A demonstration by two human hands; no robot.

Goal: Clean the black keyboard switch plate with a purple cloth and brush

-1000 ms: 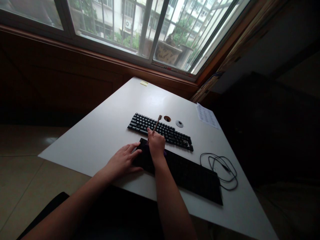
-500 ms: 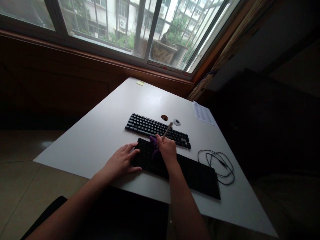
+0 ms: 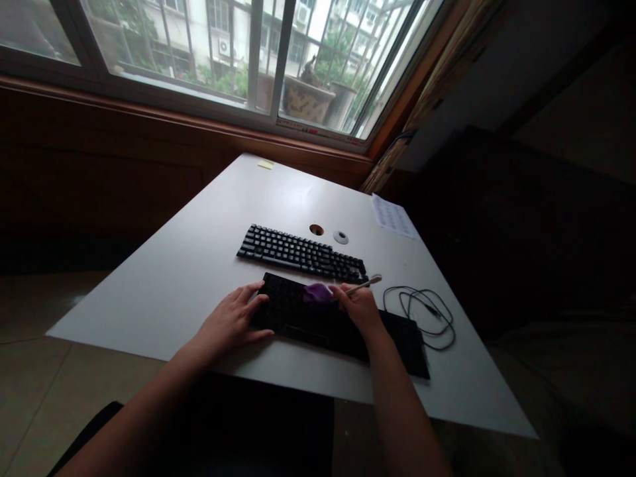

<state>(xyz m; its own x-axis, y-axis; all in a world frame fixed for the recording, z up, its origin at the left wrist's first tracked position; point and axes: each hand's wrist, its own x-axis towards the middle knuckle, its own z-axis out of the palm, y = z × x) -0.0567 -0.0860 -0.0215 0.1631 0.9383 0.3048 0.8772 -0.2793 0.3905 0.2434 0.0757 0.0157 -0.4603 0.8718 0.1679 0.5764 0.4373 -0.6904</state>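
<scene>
A long black keyboard base (image 3: 298, 318) lies near the front edge of the white table; its surface is too dark to make out in detail. My left hand (image 3: 233, 321) grips its left end, the fingers at the far corner and the thumb at the near one. Above the middle of the base, my right hand (image 3: 358, 306) pinches a thin, light-coloured stick (image 3: 365, 285) that slants up to the right. A purple cloth (image 3: 317, 293) lies against the base at the fingertips of this hand; how it joins the stick is hidden.
Behind the base lies a keyboard section with keys (image 3: 298, 252). A black cable (image 3: 427, 311) is coiled at the right. Further back on the table (image 3: 199, 232) are a cable hole (image 3: 317, 230), a grey ring cover (image 3: 340, 237), printed paper (image 3: 395, 215) and a yellow note (image 3: 265, 164).
My right hand has moved right along the base, and the stick has tipped from steep to nearly flat. More of the purple cloth shows. My left hand stays at the left end.
</scene>
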